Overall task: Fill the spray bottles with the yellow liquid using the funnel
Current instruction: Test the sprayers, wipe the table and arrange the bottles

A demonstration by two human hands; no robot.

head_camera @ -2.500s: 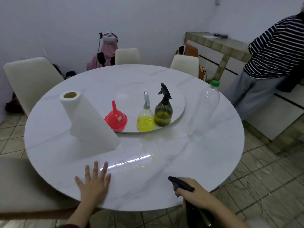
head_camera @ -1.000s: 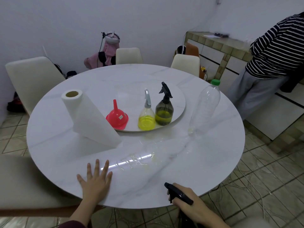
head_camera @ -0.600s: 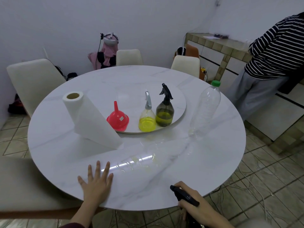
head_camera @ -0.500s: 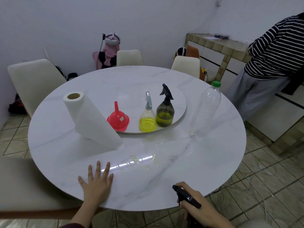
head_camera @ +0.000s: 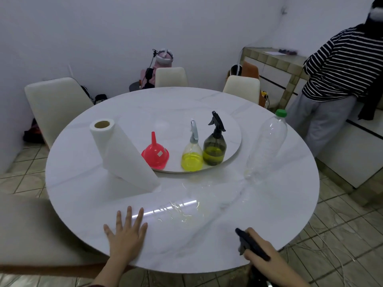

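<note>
Head camera view: the right hand (head_camera: 261, 252) curls around a black spray head (head_camera: 251, 244) at the round marble table's (head_camera: 290, 204) near edge, bottle body hidden below the rim. The left hand (head_camera: 124, 235) lies flat, fingers spread, on the near edge. On the central turntable (head_camera: 232, 129) stand an upturned red funnel (head_camera: 155, 153), a clear spray bottle (head_camera: 192, 156) and a smoky spray bottle (head_camera: 214, 149), each part-filled with yellow liquid. A paper towel roll (head_camera: 122, 156) stands toward the left edge, an empty plastic bottle (head_camera: 267, 146) toward the right edge.

I see white walls (head_camera: 103, 38), a tiled floor (head_camera: 342, 224), cream chairs (head_camera: 56, 100) around the round marble counter (head_camera: 83, 183), and what may be a tiled sideboard (head_camera: 275, 61).
</note>
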